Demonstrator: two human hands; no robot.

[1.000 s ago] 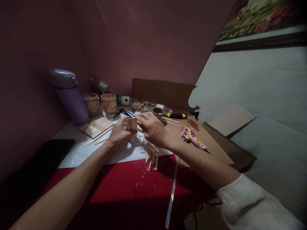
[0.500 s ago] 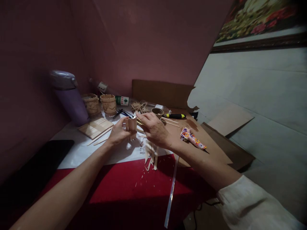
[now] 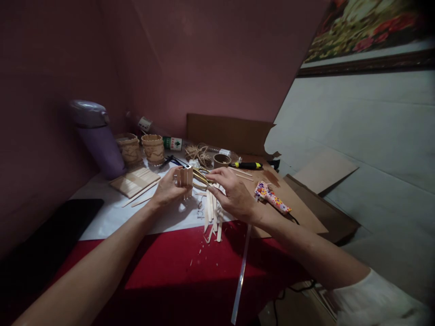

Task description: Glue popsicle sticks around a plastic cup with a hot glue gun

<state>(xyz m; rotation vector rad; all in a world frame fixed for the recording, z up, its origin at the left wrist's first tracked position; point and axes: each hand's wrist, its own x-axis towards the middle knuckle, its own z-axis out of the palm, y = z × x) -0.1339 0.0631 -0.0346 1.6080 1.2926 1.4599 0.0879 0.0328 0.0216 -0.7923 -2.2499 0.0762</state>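
My left hand is closed round a small clear plastic cup partly covered with upright craft sticks, held just above the white sheet. To its right, my right hand has thumb and forefinger apart, and I see nothing held between them. Gold-handled scissors lie by those fingertips, partly hidden behind the held piece. Under and beside my right hand is a loose pile of cut craft sticks. Small wood chips lie on the red cloth.
At the back left stand a purple bottle and two stick-covered cups. A bundle of craft sticks lies before them. Twine, a tape roll, a black-and-yellow cutter and a flowered glue gun lie rightward.
My right hand has drawn away from the stick-covered cup, moving right and slightly down, and its fingers have parted. The scissors show more now. My left hand keeps its hold.
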